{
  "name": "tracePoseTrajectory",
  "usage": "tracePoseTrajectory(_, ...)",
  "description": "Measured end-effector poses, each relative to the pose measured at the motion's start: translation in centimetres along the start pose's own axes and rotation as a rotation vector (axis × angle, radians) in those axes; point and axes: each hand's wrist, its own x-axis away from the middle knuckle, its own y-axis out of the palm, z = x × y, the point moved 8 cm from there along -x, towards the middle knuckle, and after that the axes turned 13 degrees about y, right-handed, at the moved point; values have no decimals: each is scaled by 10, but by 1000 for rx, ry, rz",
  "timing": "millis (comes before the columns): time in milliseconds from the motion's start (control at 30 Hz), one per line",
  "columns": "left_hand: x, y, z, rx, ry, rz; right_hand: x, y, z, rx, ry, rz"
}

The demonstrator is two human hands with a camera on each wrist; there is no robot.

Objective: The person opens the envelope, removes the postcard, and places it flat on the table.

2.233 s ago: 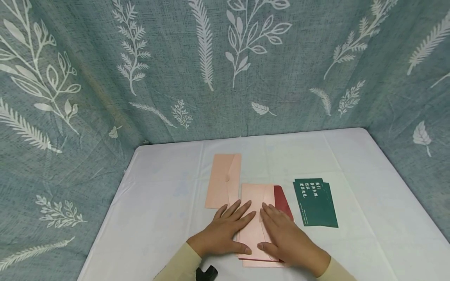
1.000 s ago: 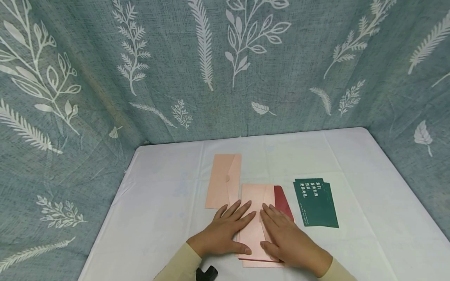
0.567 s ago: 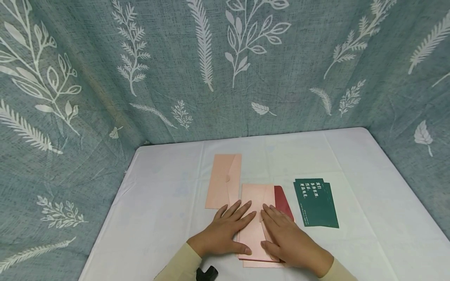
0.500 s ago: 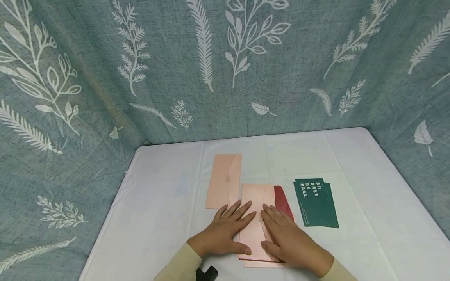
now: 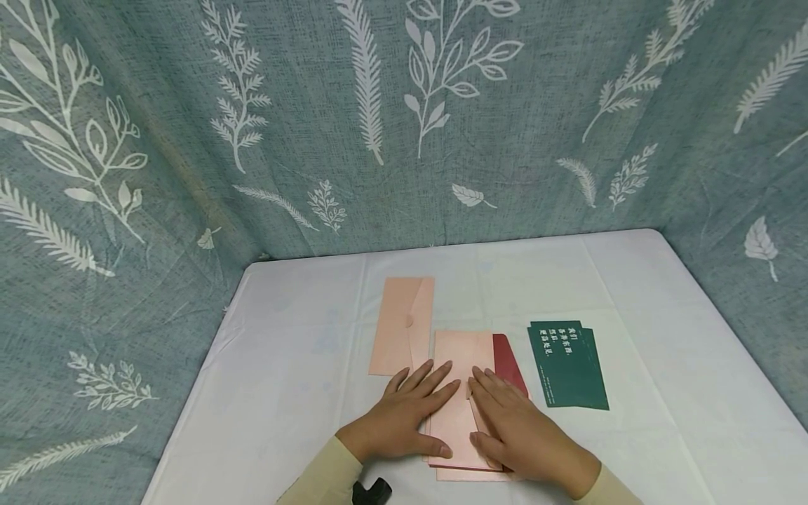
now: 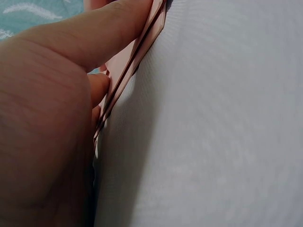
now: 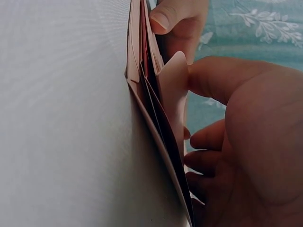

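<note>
A pale pink envelope (image 5: 456,414) lies on a small stack of similar envelopes on the white table, with a dark red flap (image 5: 507,361) sticking out on its right. My left hand (image 5: 404,421) rests on the top envelope's left part, fingers spread and thumb near its lower edge. Across its right part lies my right hand (image 5: 520,428), fingers extended side by side toward the middle. The right wrist view shows the stack edge-on, its layers gaping, with my right thumb against a raised pink edge (image 7: 173,80). My palms hide much of the envelope.
Another pink envelope (image 5: 398,315) lies at the upper left of the stack. Dark green cards (image 5: 577,379) with white writing overlap each other to the right. A black object (image 5: 372,492) shows by the left sleeve. Patterned blue-green cloth (image 5: 404,196) hangs behind the table.
My right thumb and hand have edged slightly to the right over the envelope. My left hand, the other envelope and the green cards stay where they were.
</note>
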Motion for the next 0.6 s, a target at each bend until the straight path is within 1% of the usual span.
tracePoseTrajectory(600,1,1,-1,14,3,7,2,-4,3,-39,6,36)
